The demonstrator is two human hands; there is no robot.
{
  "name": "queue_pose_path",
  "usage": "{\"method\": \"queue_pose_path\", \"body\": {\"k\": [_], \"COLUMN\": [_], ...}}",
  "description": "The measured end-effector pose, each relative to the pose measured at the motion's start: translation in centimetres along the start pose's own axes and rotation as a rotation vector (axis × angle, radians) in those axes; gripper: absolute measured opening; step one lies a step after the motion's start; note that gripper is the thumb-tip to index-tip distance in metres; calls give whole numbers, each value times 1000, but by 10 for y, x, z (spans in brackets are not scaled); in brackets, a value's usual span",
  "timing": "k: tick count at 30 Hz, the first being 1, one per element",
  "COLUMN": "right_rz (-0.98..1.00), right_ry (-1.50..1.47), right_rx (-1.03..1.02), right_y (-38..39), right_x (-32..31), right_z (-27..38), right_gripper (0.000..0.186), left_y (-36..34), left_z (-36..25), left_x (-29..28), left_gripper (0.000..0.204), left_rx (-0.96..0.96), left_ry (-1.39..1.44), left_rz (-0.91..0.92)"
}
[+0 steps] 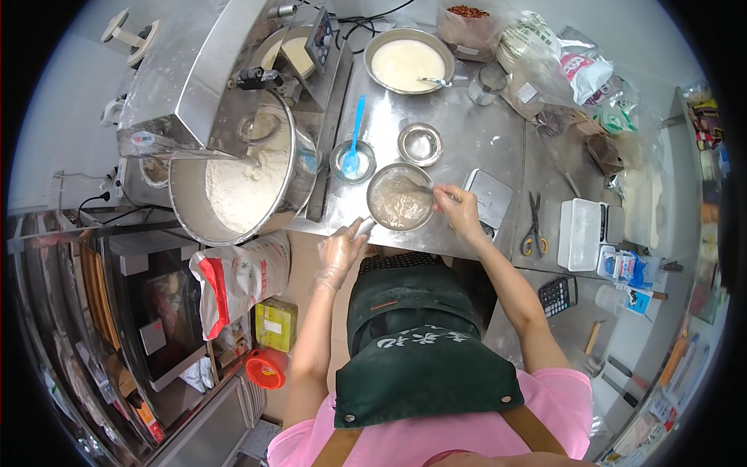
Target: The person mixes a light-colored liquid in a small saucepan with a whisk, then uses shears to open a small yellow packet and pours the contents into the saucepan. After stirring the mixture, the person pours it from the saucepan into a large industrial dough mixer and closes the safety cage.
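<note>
Steel desk (475,148), dusted with flour, seen from above past a dark green apron and pink sleeves. At its near edge, a round metal bowl (400,197) of lumpy beige batter. Left hand (340,251), in a thin clear plastic glove, fingers curled around the bowl's near-left rim. Right hand (459,210), bare, fingers pinched on a thin utensil (416,187) reaching into the batter; kind too blurred to tell. Behind the bowl, a small glass dish holding a blue plastic spoon (354,144), beside a small empty steel bowl (420,144). Farther back, a wide steel basin (408,61) of smooth pale liquid. To the left, a large mixer bowl (233,187) heaped with powdery white flour. To the right, yellow-handled scissors (534,226).
</note>
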State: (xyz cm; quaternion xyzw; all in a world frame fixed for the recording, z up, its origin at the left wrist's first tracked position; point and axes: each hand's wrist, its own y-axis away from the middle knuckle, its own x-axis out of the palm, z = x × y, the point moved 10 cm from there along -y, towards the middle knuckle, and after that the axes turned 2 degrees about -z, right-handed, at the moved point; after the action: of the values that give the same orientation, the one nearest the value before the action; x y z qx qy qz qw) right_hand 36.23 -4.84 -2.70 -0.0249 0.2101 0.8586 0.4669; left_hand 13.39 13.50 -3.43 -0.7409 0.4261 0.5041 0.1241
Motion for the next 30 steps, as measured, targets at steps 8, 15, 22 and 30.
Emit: {"method": "queue_pose_path", "body": {"k": [8, 15, 22, 30], "right_rz": [316, 110, 90, 430], "right_ry": [630, 837, 369, 571], "right_rx": [-1042, -847, -720, -1027], "right_y": [92, 97, 46, 68], "right_x": [69, 61, 57, 80], "right_z": [73, 69, 84, 109], "right_gripper": [6, 7, 11, 17], "left_y": [0, 1, -1, 0], "left_z": [-3, -3, -3, 1], "left_x": [-5, -2, -4, -1], "left_gripper": [43, 43, 43, 43], "left_rx": [-1, -48, -1, 31], "left_ry": [48, 28, 60, 61], "left_rz": [-5, 26, 1, -20]}}
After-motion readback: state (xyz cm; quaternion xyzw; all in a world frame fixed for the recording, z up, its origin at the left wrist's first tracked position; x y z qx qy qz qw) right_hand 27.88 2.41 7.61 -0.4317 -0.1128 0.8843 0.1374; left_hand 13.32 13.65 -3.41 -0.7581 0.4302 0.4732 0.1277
